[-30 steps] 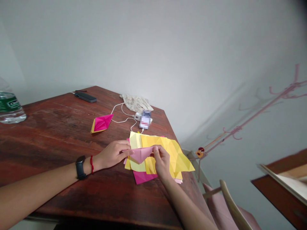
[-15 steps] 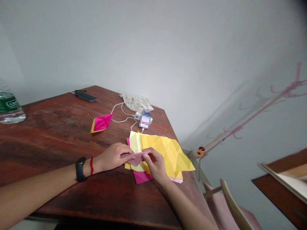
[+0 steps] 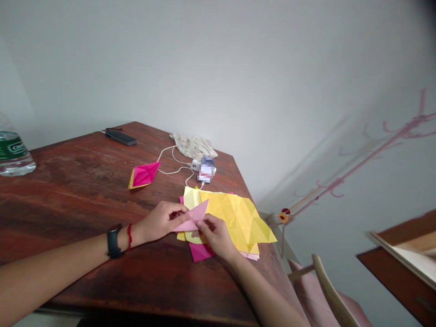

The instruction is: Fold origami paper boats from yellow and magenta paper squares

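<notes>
A folded piece of pink origami paper is held between both hands, its pointed tip facing up and to the right. My left hand pinches its left end between thumb and fingers. At the lower right edge, my right hand grips it with thumb and fingertips. Beneath the hands lies a pile of paper, topped by a creased yellow sheet with pale yellow and magenta sheets partly under it. Farther left on the table sits a folded magenta and yellow paper piece.
Behind the pile, a phone is plugged into white cables. A crumpled whitish cloth, a dark slim device and a water bottle stand or lie on the wooden table. At right are a chair and a pink rack.
The pink paper has turned, so its broad triangular face and raised tip now show. My right hand has shifted slightly left and down along its edge.
</notes>
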Demonstrator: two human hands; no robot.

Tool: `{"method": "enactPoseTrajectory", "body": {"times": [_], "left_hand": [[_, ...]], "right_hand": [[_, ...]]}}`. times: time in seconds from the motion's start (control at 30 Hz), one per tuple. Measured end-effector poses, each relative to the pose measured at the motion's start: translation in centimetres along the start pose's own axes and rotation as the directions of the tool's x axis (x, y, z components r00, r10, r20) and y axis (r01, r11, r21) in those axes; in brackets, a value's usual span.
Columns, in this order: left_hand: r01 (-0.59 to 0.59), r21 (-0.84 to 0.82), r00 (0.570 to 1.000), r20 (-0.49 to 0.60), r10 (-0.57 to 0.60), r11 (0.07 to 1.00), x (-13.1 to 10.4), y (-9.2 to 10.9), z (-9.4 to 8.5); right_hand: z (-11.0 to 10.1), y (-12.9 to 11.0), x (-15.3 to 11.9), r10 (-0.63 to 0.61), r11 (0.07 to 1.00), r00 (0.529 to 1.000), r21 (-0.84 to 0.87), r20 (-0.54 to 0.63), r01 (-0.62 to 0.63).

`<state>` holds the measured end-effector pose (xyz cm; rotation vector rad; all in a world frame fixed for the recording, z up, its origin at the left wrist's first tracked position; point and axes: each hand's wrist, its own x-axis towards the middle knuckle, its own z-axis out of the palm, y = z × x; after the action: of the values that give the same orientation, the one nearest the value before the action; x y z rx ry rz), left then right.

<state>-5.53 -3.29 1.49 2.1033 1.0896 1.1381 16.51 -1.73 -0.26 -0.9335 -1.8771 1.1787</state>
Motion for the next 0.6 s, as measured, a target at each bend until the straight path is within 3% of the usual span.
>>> {"method": "enactPoseTrajectory", "body": {"times": [0.1,0.23,0.33,0.47,0.6], "left_hand": [[0.007,-0.050,1.000,0.003,-0.007,0.999,0.02,-0.04,-0.04],[0.050,-0.161,0.995,0.096,-0.035,0.986,-0.03,-0.08,0.01],[0.077,-0.235,0.988,0.145,-0.043,0.969,-0.06,-0.17,0.09],[0.085,-0.262,0.978,0.204,-0.031,0.961,-0.05,-0.35,0.24],[0.094,-0.276,0.964,0.264,-0.019,0.956,-0.16,-0.34,0.44]], "right_hand": [[-0.31,0.04,0.26,0.001,1.000,0.997,-0.014,-0.075,-0.002],[-0.68,0.30,0.59,-0.019,0.999,0.997,-0.035,-0.078,0.016],[-0.60,0.45,0.72,0.004,1.000,0.995,0.028,-0.096,-0.002],[-0.25,0.24,0.85,0.036,0.984,0.976,0.177,-0.216,0.003],[-0.23,-0.38,0.97,0.050,0.982,0.967,0.189,-0.249,-0.002]]}}
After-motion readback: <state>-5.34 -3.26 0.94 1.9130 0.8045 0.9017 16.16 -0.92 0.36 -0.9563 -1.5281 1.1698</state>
